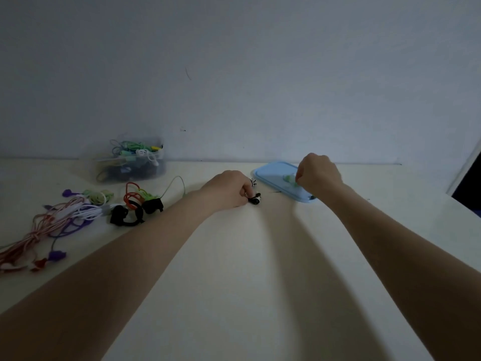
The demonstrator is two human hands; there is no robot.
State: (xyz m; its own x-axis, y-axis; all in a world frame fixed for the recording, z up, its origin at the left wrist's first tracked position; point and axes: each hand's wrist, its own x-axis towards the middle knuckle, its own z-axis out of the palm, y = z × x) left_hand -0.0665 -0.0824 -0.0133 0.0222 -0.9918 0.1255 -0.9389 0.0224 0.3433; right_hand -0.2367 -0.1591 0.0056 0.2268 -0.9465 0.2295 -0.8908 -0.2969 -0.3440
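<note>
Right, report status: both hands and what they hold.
Left hand grips black-and-white piece on table. Right hand pinches green piece over blue lid. Nothing between them; cable pile lies off left.

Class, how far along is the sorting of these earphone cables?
Done, seemingly: some cables lie in the clear plastic box. In hand: left hand grips a black-and-white earbud; right hand pinches a pale green piece over the light blue lid. Left: tangled coloured cables on the table.
</note>
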